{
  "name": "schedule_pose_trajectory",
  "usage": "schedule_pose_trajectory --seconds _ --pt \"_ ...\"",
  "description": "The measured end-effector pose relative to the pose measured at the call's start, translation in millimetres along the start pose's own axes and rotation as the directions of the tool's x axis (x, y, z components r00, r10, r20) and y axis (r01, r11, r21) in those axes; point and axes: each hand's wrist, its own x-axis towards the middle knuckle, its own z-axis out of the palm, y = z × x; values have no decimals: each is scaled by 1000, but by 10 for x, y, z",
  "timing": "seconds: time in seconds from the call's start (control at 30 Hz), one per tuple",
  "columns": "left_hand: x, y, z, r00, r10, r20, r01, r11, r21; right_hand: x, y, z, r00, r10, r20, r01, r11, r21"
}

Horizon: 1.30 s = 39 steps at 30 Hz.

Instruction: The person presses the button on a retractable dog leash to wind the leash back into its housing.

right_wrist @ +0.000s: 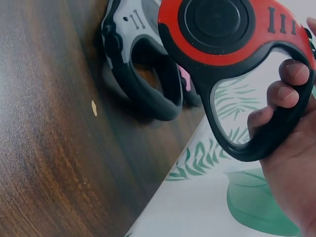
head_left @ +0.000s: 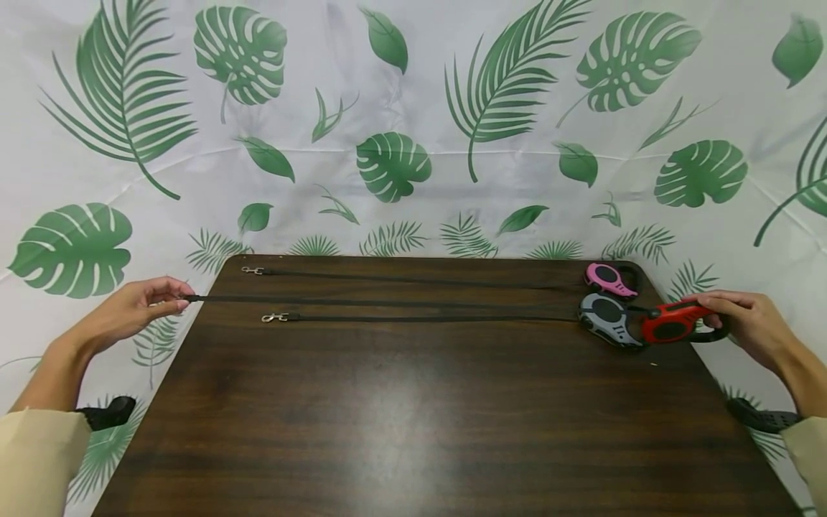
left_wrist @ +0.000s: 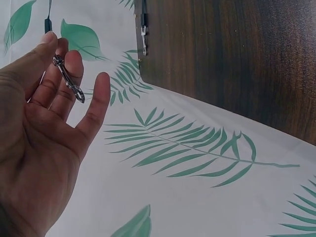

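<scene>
Past the table's right edge, my right hand grips the black handle of a red retractable dog leash, fingers curled through its loop in the right wrist view. Its dark strap runs taut leftward above the table to my left hand. Thumb and fingertips there pinch the strap end, and a metal snap hook hangs over the fingers in the left wrist view. A grey retractable leash and a pink one lie at the right, straps drawn out left to their snap hooks.
The brown wooden table reaches back to a white leaf-print cloth, which also shows beyond both sides. A small pale chip lies on the tabletop near the grey leash. Black bands are on both wrists.
</scene>
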Motion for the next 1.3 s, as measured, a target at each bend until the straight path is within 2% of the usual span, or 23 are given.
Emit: schedule_pose_trajectory --seconds 0.1,0.2,0.47,0.6,0.77,1.0,1.23,1.3 --pt "-27 -7 1 1000 0 -5 0 1000 1 24 -6 13 1000 -13 18 10 993 121" --pt "-29 -14 6 1000 11 -9 -11 1000 -2 36 -3 23 999 -32 34 26 984 177" --pt "41 -38 30 999 29 -28 -29 1000 -11 32 22 -10 999 -27 30 21 978 206" --pt "43 -59 37 998 49 -33 -49 999 -11 48 10 -5 1000 -10 20 7 989 148" --pt "64 -32 41 995 89 -33 -90 996 -28 56 -11 -8 999 16 -37 -13 997 70" --pt "56 60 30 995 99 -24 -99 995 -20 48 -8 -26 998 24 -58 -17 993 115" --pt "33 57 39 995 97 -25 -98 995 -22 24 -8 -27 999 -5 -36 5 1000 -5" --pt "30 52 44 995 92 -24 -93 996 -16 20 -11 -29 999 -3 -44 5 999 46"
